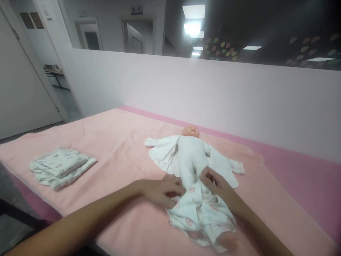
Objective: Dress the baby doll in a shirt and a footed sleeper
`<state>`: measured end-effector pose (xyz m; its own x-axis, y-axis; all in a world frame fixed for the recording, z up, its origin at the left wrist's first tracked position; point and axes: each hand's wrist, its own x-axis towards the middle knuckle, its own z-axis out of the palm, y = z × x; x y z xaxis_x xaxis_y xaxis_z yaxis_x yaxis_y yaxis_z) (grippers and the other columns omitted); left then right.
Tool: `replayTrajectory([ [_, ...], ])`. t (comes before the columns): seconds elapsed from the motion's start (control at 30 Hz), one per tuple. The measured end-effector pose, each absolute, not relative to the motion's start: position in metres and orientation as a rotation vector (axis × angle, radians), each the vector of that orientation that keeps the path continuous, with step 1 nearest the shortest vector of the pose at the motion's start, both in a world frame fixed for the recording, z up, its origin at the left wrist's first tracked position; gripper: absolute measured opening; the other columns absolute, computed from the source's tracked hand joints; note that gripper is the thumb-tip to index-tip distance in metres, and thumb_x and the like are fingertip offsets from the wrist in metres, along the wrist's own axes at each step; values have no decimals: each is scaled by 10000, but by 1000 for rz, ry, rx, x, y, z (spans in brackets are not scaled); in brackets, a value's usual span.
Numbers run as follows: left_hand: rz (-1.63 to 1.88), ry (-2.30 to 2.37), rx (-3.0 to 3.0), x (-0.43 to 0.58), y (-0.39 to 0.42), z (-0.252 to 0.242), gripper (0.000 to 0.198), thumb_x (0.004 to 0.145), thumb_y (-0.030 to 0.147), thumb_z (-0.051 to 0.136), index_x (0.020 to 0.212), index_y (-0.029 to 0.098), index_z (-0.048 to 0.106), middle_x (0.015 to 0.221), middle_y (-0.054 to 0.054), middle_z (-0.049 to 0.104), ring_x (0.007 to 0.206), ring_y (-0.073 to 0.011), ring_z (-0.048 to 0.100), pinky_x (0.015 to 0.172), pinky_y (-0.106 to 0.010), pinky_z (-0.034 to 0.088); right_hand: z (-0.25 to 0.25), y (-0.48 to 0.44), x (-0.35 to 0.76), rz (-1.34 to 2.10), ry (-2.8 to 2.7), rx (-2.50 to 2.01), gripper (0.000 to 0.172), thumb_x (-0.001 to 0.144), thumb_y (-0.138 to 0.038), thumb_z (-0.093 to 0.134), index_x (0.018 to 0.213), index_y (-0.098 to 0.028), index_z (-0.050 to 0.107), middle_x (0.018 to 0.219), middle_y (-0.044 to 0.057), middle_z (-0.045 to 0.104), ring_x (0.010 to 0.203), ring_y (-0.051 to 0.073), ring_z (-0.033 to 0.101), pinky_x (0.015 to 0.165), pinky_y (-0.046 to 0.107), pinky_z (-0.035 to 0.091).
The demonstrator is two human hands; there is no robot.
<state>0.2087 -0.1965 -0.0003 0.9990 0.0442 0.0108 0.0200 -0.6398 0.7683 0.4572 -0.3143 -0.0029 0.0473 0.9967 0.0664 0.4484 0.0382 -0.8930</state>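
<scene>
A baby doll (190,153) with a white cloth body lies on its back, head toward the wall. A white baby top (166,151) lies open at its sides, with the printed cuffs spread outward. Printed white baby pants (197,213) are bunched around its lower legs, and a foot (227,241) shows below them. My left hand (163,192) has its fingers curled at the left edge of the pants' waist. On the other side, my right hand (217,183) pinches the waist beside the doll's leg. The fingertips of both hands are partly hidden.
A folded printed cloth (62,165) lies at the left on the pink blanket (114,142). Behind the pink-edged table stands a white wall (199,85) with a dark window (239,28) above. A door (23,78) is at the far left.
</scene>
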Motion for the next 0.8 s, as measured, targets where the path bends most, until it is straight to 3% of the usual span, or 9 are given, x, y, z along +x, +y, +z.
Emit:
replayTrajectory([
  [0.07,84,48,2186,212,-197,-2,267,881,467,666,1036,250,659,1086,-53,561,1077,-285,495,1025,-413,390,-10,-313,457,868,-1421,-1529,460,969,-657,565,861,-215,500,664,-61,346,631,124,360,622,262,326],
  [0.13,129,83,2076,215,-199,-6,238,864,422,679,981,221,627,997,-34,567,937,-228,508,870,-337,432,-17,-310,459,874,-1347,-1523,517,921,-719,594,852,-217,497,623,-72,326,590,115,342,587,255,300],
  [0.27,247,323,1788,221,-206,-17,244,886,406,672,942,195,563,828,13,483,731,-140,427,640,-251,363,-31,-307,466,902,-1248,-1482,583,872,-789,599,846,-217,489,593,-79,321,551,102,304,550,249,260],
  [0.4,423,425,1641,225,-213,-21,268,897,366,672,839,186,483,783,25,464,714,-123,439,608,-227,355,-38,-308,469,834,-1210,-1481,572,867,-769,623,823,-211,503,599,-75,292,561,101,283,550,251,250],
  [0.6,628,619,1680,227,-216,-24,309,938,362,626,802,208,396,698,50,454,634,-113,455,548,-219,338,-38,-316,471,793,-1330,-1454,382,961,-566,621,846,-210,546,729,-26,406,682,137,397,639,274,326],
  [0.8,686,738,1835,223,-217,-24,114,939,296,578,931,224,490,785,37,509,621,-119,469,533,-232,370,-43,-318,477,714,-1318,-1506,320,949,-554,643,932,-238,601,811,-2,532,776,182,496,706,298,396],
])
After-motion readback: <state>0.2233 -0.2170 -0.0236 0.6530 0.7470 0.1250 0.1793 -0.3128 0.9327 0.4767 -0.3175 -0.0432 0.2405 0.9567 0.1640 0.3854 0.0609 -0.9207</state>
